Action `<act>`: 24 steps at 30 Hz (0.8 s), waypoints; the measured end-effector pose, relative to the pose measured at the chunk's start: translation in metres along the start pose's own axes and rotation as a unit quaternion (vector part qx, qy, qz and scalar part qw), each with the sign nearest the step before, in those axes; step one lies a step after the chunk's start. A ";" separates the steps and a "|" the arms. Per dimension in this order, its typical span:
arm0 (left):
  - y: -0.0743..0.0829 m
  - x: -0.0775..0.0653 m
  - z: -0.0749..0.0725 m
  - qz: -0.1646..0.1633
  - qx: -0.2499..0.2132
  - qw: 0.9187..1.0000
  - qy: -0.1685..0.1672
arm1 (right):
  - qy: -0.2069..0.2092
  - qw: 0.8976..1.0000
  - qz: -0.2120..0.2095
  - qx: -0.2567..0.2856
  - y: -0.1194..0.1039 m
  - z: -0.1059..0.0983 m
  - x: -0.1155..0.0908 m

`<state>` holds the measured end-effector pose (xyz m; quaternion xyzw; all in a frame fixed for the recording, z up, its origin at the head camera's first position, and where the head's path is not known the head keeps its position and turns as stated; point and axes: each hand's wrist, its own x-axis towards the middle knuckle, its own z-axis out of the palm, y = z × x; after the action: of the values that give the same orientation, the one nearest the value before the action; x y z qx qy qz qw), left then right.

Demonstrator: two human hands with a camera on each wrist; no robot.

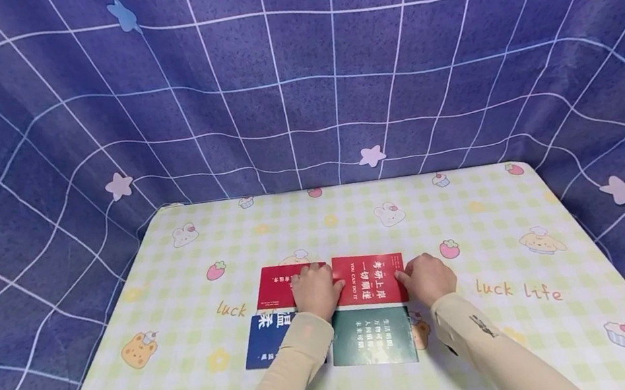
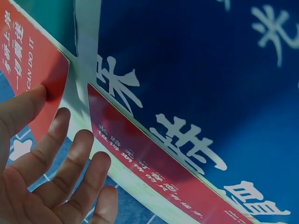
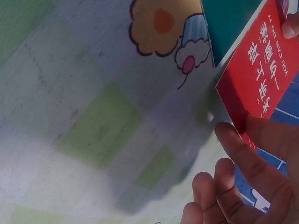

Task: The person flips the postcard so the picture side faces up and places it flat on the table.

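A red card with white lettering (image 1: 359, 293) lies between the two hands in the head view. My left hand (image 1: 316, 290) pinches its left edge, thumb on top and index fingertip at the edge. At the opposite edge my right hand (image 1: 431, 278) pinches it the same way, the other fingers loosely bent, as the right wrist view shows. Just below is a dark green card (image 1: 373, 345) with white text. A second red card (image 1: 272, 288) is partly hidden behind the left hand. Under it lies a blue card (image 1: 266, 349), partly covered by the left forearm.
The table wears a pale green checked cloth (image 1: 180, 291) printed with cartoon animals, strawberries and words. Behind and beside it hangs a dark blue curtain (image 1: 251, 116) with a white grid and stars.
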<state>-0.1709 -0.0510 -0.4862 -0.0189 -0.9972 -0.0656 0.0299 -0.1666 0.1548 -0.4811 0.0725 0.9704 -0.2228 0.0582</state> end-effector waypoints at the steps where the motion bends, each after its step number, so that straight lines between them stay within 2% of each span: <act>1: 0.000 0.000 0.000 0.001 0.002 1.000 0.002 | 0.001 1.000 -0.002 -0.002 0.000 0.000 0.000; 7: 0.003 0.002 0.001 0.003 0.019 1.000 0.009 | 0.004 1.000 -0.005 -0.014 -0.001 0.003 0.003; 14: 0.008 0.002 0.003 -0.006 0.047 0.999 -0.002 | 0.011 0.999 -0.015 -0.043 -0.001 0.007 0.005; 24: 0.009 0.002 0.005 -0.003 0.073 0.997 0.011 | 0.006 0.998 -0.014 -0.061 -0.004 0.008 0.006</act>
<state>-0.1732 -0.0410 -0.4894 -0.0126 -0.9990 0.0074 0.0419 -0.1726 0.1482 -0.4875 0.0564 0.9834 -0.1636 0.0538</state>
